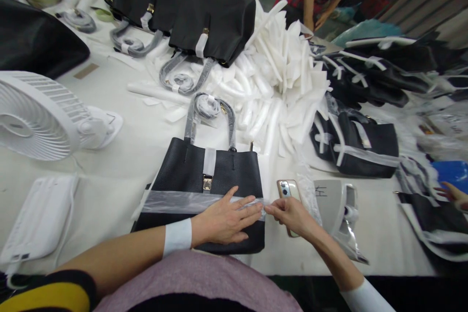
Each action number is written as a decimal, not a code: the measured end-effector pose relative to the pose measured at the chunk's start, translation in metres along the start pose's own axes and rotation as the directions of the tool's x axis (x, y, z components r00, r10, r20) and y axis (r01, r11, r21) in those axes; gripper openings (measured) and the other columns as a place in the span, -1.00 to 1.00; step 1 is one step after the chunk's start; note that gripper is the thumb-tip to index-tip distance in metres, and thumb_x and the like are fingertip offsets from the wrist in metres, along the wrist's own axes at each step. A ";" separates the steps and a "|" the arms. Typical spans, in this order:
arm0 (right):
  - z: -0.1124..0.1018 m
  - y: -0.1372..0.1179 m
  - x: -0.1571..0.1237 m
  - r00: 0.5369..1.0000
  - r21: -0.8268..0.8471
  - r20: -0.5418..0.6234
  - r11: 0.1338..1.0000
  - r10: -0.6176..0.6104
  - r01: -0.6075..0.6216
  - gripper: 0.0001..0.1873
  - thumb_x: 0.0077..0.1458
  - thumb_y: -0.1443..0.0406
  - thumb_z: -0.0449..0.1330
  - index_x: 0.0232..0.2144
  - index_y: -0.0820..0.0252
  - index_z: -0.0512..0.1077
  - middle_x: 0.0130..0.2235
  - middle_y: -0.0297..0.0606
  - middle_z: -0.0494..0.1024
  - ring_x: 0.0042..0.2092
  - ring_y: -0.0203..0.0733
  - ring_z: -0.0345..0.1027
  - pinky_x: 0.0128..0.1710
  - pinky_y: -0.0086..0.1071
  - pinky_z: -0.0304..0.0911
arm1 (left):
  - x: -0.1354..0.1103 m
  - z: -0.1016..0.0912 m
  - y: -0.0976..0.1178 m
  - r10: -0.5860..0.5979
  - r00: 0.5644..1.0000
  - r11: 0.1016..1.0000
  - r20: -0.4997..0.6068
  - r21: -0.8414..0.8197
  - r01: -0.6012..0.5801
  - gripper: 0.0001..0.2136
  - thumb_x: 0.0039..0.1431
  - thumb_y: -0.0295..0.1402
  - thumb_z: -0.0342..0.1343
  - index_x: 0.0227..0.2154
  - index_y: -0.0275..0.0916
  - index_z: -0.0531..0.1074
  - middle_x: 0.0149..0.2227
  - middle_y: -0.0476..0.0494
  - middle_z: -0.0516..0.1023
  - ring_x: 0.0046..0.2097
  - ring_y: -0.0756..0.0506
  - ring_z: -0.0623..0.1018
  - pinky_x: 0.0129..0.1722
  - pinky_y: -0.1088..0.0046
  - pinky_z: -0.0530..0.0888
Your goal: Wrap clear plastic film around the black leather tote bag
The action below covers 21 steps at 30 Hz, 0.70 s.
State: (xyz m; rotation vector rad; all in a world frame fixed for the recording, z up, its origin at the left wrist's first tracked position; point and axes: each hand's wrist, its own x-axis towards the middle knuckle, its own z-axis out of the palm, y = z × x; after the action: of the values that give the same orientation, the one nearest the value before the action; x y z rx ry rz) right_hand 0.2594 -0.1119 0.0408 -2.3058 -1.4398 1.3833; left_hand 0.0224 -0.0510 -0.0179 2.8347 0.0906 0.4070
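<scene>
A black handbag point(237, 168) lies flat on the table before me, its wrapped handles point(231, 122) pointing away. Across its front runs a translucent plastic strip point(171, 202), and a white strip point(209, 162) hangs down to the gold clasp point(207, 183). My left hand point(228, 217) rests spread on the bag, fingers lying over the strip toward its right end. Just past the bag's right edge, my right hand point(288, 212) pinches the end of the plastic strip between thumb and fingertips. Beneath that hand is a phone point(293, 190), partly covered.
A white fan point(36, 114) and a white power strip point(42, 217) are at left. More black handbags point(226, 14) and a heap of white padding point(288, 63) lie behind. Wrapped bags point(383, 148) and a tape dispenser point(332, 204) are at right. Another person's hand point(455, 194) reaches in at far right.
</scene>
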 end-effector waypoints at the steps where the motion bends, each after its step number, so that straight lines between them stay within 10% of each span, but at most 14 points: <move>1: 0.000 0.003 0.000 0.999 0.045 0.034 0.999 0.003 -0.004 -0.50 -0.04 -0.10 0.11 -0.67 0.19 0.31 -0.65 -0.33 0.30 -0.56 -0.30 0.13 -0.54 -0.39 0.01 | 0.000 0.000 0.000 -0.003 1.000 1.000 0.002 -0.012 0.003 -0.45 0.36 -0.09 -0.10 0.30 -0.26 0.09 0.39 -0.16 0.01 0.38 -0.23 0.03 0.28 -0.16 0.07; 10: 0.002 0.025 0.011 1.000 0.229 -0.019 0.973 -0.013 0.017 -0.53 -0.13 0.05 0.21 -0.21 0.18 0.30 -0.59 -0.45 0.35 -0.53 -0.25 0.22 -0.52 -0.39 0.11 | 0.002 -0.001 -0.002 -0.017 1.000 0.998 0.005 -0.052 0.017 -0.46 0.37 -0.11 -0.12 0.32 -0.21 0.05 0.38 -0.11 0.06 0.37 -0.22 0.06 0.27 -0.15 0.09; 21: 0.021 0.021 0.014 0.977 -0.029 -0.106 0.983 -0.185 0.183 -0.93 0.07 0.24 -0.02 -0.38 0.07 0.14 -0.59 -0.44 0.32 -0.50 -0.21 0.25 -0.45 -0.35 0.13 | 0.004 -0.002 -0.003 -0.014 1.000 0.999 0.003 -0.031 0.015 -0.49 0.37 -0.12 -0.14 0.29 -0.24 0.13 0.37 -0.12 0.08 0.37 -0.23 0.04 0.27 -0.12 0.10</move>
State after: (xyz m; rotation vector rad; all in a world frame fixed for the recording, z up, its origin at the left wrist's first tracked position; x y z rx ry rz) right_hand 0.2602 -0.1205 0.0098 -2.1569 -1.5923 1.1813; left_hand 0.0254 -0.0471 -0.0155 2.8021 0.1032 0.3976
